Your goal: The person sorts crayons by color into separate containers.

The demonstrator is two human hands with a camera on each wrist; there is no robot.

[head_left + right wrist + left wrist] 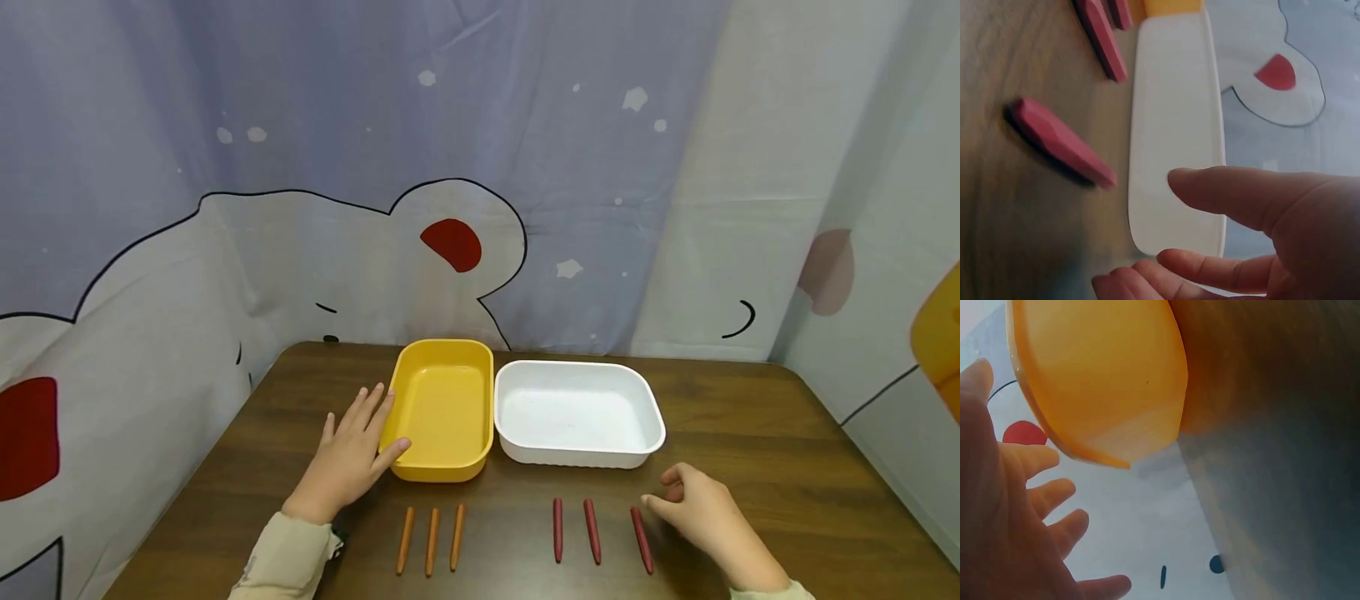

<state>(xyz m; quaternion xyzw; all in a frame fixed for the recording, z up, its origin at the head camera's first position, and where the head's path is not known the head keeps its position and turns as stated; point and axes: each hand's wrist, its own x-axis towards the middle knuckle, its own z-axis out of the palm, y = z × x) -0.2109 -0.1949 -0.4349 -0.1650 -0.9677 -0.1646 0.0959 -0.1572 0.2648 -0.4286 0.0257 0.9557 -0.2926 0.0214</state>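
My left hand point(347, 458) is spread at the left rim of a yellow tray point(442, 472), thumb over the near corner. In the left wrist view its fingers point(1054, 494) are straight beside the tray's wall point(1100, 419). My right hand point(701, 512) hovers by the rightmost dark red crayon-like stick point(641, 540), thumb tip close to its upper end. Nothing lies between its thumb and fingers in the right wrist view. Two more dark red sticks, a middle one point(592, 532) and a left one point(558, 530), lie nearby.
A white tray point(577, 457) stands against the yellow tray's right side. Three orange-brown sticks, including a middle one point(432, 542), lie in a row before the yellow tray. The wooden table point(750, 433) is backed by a printed curtain point(585, 167).
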